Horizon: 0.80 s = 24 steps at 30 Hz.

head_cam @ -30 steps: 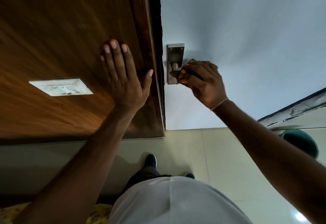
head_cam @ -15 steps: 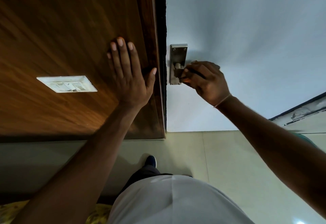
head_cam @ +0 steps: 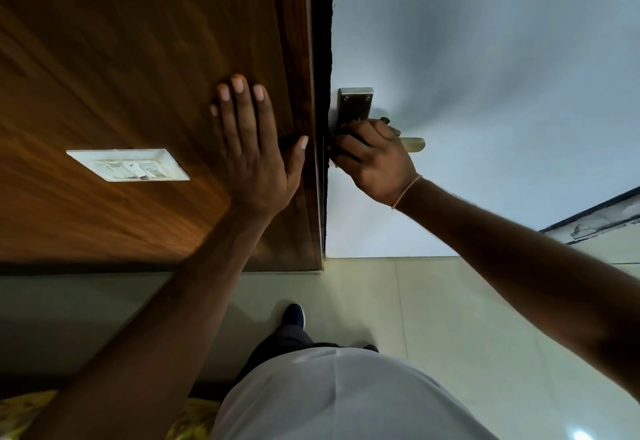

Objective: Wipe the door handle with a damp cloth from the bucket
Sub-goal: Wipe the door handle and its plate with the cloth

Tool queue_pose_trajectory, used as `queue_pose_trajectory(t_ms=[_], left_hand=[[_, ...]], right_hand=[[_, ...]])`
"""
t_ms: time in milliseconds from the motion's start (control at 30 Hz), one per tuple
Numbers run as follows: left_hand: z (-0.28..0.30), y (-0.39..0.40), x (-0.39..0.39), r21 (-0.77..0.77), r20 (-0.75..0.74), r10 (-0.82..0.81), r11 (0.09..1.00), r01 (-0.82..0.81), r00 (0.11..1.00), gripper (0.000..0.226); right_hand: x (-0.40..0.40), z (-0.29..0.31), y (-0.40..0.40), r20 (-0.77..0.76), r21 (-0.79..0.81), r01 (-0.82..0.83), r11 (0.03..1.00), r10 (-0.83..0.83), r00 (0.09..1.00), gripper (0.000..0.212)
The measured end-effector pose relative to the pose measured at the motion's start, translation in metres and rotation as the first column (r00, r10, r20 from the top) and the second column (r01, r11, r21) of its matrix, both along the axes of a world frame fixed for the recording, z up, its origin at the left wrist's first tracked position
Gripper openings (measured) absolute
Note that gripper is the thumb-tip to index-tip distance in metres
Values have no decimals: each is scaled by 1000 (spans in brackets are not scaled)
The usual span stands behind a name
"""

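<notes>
While the left hand (head_cam: 252, 148) lies flat and spread on the wood panel beside the door handle (head_cam: 412, 144), the right hand (head_cam: 372, 159) grips that handle, apparently over a dark cloth (head_cam: 389, 124).

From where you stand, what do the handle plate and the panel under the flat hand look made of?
The handle plate looks like brushed metal: grey, dull sheen, visible screws. The panel under the left hand looks like wood or wood-look laminate: brown streaked grain, slight gloss. Which one, I cannot tell.
</notes>
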<state>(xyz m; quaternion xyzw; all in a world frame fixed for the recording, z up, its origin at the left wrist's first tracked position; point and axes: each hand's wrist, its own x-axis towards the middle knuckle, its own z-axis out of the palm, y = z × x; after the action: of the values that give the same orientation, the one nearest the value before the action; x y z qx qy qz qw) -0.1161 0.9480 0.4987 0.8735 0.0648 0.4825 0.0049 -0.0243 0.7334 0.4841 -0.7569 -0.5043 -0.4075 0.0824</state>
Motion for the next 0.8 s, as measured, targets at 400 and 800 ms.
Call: queue_pose_trajectory(t_ms=[400, 800], left_hand=[[1, -1, 0, 11, -18, 27, 1000, -27, 999, 94], [0, -5, 3, -12, -10, 37, 999, -37, 999, 96]], right_hand=[[3, 1, -63, -227, 57, 157, 986, -140, 964, 23], [-6, 19, -24, -433, 68, 141, 988, -98, 896, 29]])
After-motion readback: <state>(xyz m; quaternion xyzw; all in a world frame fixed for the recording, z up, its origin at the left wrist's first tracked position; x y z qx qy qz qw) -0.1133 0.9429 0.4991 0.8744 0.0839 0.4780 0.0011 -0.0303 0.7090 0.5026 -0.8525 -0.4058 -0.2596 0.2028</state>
